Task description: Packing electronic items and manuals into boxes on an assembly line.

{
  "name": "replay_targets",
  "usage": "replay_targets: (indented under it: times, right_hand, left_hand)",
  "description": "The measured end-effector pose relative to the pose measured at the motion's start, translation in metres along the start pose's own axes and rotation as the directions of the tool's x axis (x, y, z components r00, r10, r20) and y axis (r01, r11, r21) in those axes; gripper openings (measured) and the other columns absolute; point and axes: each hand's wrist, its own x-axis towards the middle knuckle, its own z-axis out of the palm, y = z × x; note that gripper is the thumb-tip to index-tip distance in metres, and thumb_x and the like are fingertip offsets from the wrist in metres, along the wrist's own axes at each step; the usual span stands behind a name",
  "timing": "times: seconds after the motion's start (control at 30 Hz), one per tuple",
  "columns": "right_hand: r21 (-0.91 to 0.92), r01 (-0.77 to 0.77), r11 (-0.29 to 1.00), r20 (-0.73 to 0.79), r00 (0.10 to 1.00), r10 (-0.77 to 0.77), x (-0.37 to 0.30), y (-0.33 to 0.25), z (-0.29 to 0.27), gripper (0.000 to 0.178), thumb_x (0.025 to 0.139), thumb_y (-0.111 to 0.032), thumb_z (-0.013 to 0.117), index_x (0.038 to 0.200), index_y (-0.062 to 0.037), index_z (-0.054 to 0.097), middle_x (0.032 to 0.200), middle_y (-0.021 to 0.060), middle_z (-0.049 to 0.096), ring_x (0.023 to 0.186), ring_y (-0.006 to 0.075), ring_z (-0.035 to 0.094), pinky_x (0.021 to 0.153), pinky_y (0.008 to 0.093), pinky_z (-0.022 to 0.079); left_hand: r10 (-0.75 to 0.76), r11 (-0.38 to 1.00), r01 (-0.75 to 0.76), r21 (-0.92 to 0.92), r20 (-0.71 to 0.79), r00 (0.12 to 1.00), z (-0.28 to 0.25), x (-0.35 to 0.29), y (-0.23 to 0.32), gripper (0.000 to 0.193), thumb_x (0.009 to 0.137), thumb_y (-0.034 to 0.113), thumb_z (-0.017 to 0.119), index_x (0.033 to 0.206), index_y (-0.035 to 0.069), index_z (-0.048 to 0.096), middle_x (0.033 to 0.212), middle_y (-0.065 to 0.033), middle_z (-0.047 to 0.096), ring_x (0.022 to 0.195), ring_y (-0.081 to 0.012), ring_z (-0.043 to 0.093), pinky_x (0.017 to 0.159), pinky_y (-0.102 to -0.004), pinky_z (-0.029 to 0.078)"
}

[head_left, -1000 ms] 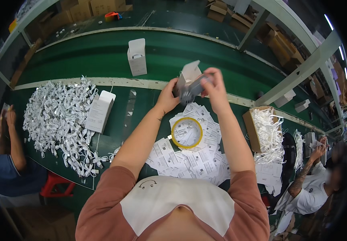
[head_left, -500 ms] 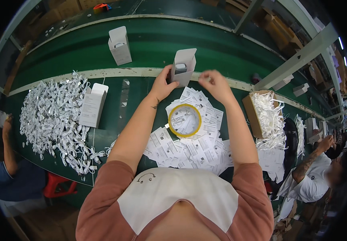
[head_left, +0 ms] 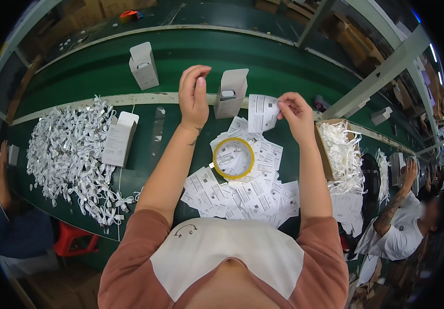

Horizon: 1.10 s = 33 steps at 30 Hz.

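Observation:
Pinched by its edge, a printed paper leaflet (head_left: 262,114) hangs from my right hand (head_left: 296,112), just right of an open white box (head_left: 231,107). The box stands upright with its flap raised, and a small white-and-grey item shows in its mouth. My left hand (head_left: 194,98) is raised to the left of that box, apart from it, fingers extended and holding nothing. Below lies a spread of printed leaflets (head_left: 263,193) with a yellow tape roll (head_left: 251,159) on top.
A heap of white cables (head_left: 67,154) lies at left, beside another open box (head_left: 119,141). A further open box (head_left: 145,72) stands on the green conveyor belt (head_left: 191,51). At right, a carton (head_left: 325,152) holds white straps. Other people work on both sides.
My left hand has let go of the open box and moved up and left. My right hand has moved right and now holds a leaflet that it did not visibly hold before.

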Motion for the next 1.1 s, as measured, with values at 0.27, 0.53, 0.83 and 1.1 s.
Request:
replay_targets:
  times: [0.27, 0.53, 0.83, 1.1]
  right_hand:
    - [-0.153, 0.527, 0.836, -0.033, 0.843, -0.537, -0.006, -0.039, 0.040, 0.016, 0.072, 0.007, 0.053, 0.085, -0.0011, 0.058, 0.090, 0.0070, 0.061, 0.076, 0.0134, 0.056, 0.068, 0.0223, 0.044]
    - [0.320, 0.038, 0.947, 0.166, 0.981, -0.096, 0.006, -0.037, 0.052, 0.035, 0.078, -0.002, 0.056, 0.111, -0.0008, 0.046, 0.095, 0.0060, 0.059, 0.081, 0.0111, 0.055, 0.071, 0.0215, 0.043]
    - [-0.687, 0.618, 0.383, 0.244, 0.692, -0.679, 0.039, -0.037, 0.046, 0.018, 0.066, 0.000, 0.061, 0.083, -0.0075, 0.059, 0.077, 0.0034, 0.060, 0.074, 0.0234, 0.054, 0.067, 0.0342, 0.041]
    - [-0.694, 0.691, 0.203, 0.433, 0.625, -0.650, 0.045, -0.020, 0.071, 0.022, 0.064, -0.003, 0.062, 0.086, -0.0082, 0.058, 0.084, 0.0020, 0.058, 0.082, 0.0193, 0.053, 0.069, 0.0319, 0.039]
  left_hand:
    - [-0.534, 0.673, 0.735, -0.080, 0.636, 0.558, 0.002, 0.015, 0.045, 0.047, 0.094, 0.040, 0.029, 0.113, 0.003, 0.052, 0.104, -0.0099, 0.056, 0.096, -0.0160, 0.056, 0.083, -0.0273, 0.044]
    - [-0.517, 0.747, 0.654, -0.121, 0.511, 0.686, 0.002, 0.015, 0.041, 0.040, 0.078, 0.019, 0.065, 0.113, 0.005, 0.051, 0.092, -0.0072, 0.061, 0.078, -0.0149, 0.060, 0.067, -0.0249, 0.048]
    - [-0.208, 0.910, 0.061, 0.410, 0.326, 0.922, 0.000, -0.008, -0.015, 0.067, 0.068, 0.018, 0.071, 0.125, 0.007, 0.039, 0.116, -0.0170, 0.051, 0.105, -0.0288, 0.050, 0.088, -0.0358, 0.040]
    - [-0.554, 0.832, 0.386, 0.399, 0.557, 0.618, 0.001, -0.005, -0.014, 0.056, 0.066, 0.007, 0.071, 0.116, 0.004, 0.046, 0.105, -0.0103, 0.056, 0.090, -0.0194, 0.055, 0.074, -0.0294, 0.047]
